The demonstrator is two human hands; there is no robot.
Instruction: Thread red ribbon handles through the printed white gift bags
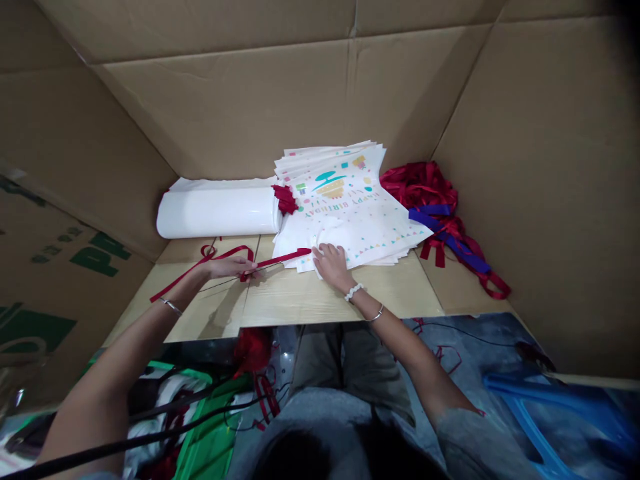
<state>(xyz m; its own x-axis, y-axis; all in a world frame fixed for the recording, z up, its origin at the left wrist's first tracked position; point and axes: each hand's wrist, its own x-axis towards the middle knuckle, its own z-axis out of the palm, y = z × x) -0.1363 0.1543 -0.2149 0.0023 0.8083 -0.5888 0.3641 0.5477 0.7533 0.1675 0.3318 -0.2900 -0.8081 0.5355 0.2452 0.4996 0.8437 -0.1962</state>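
Observation:
My left hand (234,268) pinches a narrow red ribbon (285,258), which runs right to the near edge of a white sheet. A loose length of it curls left along my forearm. A thin dark strand passes by the same fingers; its kind is unclear. My right hand (331,264) grips the near corner of the top printed sheet (350,200), its fingertips beside the ribbon's end. This sheet bulges slightly there. It carries "HAPPY BIRTHDAY", a cake and small coloured shapes, and lies on a stack of similar sheets.
Left of the stack lies a folded white bundle (220,212) with red ribbon ends (285,199). A heap of red ribbons (420,185) with blue strips (450,243) sits right. Cardboard walls (250,113) surround the wooden table (290,300). Below are a green crate (210,427) and blue stool (565,400).

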